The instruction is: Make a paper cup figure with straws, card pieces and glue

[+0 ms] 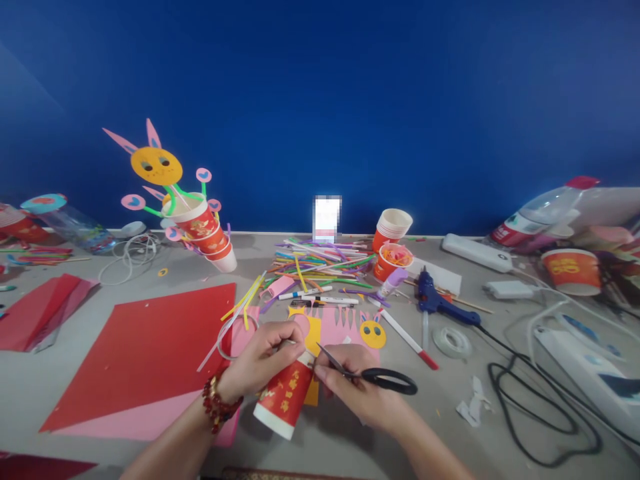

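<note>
A red paper cup (287, 393) with gold characters lies tilted between my hands, its white-edged end pointing down toward me. My left hand (265, 357) is closed on its far end, thumb and fingers pinched together there. In my right hand (360, 387) are black-handled scissors (393, 381), blades pointing up and left past the cup. The thumb and fingers of that hand also meet at the cup's far edge; whether they pinch it I cannot tell. Beyond lie cut pink paper (327, 323), yellow paper (313, 328) and a yellow rabbit face (373, 335).
Red paper sheets (150, 347) cover the left side. A rabbit figure (157, 165) rises from stacked cups (200, 227). Pipe cleaners (320, 263) and markers (333, 300) lie behind. Rightward are a blue glue gun (445, 303), tape (453, 341), a black cord (520, 413) and a bottle (540, 210).
</note>
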`<state>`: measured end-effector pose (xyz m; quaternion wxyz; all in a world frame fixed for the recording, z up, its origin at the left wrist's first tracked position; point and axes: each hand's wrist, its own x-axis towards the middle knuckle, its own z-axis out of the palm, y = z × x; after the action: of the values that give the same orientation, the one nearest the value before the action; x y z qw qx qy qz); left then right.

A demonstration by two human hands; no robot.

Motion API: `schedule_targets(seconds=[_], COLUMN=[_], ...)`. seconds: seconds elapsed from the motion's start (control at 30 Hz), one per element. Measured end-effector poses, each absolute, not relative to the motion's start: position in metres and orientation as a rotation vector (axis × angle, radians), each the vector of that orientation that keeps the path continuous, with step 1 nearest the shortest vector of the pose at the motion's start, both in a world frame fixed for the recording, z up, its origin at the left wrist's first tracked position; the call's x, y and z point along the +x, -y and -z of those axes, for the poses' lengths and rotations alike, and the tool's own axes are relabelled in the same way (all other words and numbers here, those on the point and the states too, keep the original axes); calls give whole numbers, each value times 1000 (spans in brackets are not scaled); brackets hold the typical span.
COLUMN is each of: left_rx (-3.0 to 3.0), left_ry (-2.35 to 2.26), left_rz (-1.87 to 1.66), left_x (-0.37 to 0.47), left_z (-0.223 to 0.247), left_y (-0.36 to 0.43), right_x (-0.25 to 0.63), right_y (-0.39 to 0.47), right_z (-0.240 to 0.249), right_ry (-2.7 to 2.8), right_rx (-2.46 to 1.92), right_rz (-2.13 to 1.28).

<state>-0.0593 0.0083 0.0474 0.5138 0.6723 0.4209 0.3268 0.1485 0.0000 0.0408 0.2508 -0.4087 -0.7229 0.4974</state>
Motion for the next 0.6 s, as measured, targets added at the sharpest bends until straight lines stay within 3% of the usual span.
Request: schedule_targets(seconds=[0.2,0.6], left_rx=[1656,1735], left_ry=[-1017,-1023], left_rz=[-792,-583], left_x=[-58,-62], left_z=[-44,-51], left_y=[-7,-13], right_x=[148,147], right_y=[2,2], right_z=[-42,-47], right_ry=[1955,2190], right_rx=[-1209,-1071], right_rz=[-1410,-1203])
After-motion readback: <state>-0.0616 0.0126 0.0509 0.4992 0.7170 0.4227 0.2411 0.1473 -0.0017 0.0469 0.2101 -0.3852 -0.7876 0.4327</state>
